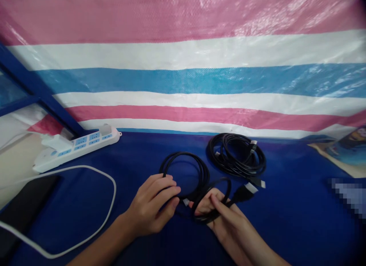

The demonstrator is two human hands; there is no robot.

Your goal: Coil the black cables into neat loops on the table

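My right hand (225, 216) is closed round a small loop of black cable (230, 187). From that hand a thick black plug (243, 193) with a pale end points to the right. My left hand (156, 203) has its fingers curled over the left side of a larger loop of black cable (206, 170), which lies on the blue table between the hands. Part of the loop under the left fingers is hidden. A small pale end (186, 202) shows between the hands. Behind the right hand rests a separate coiled black cable (211, 151) with a pale-tipped plug (260, 182).
A white power strip (82, 148) lies at the left, with plugs in it. A white cord (114, 186) curves across the table in front of it, over a flat black object (31, 208). A striped plastic sheet (183, 81) hangs behind the blue table (288, 208).
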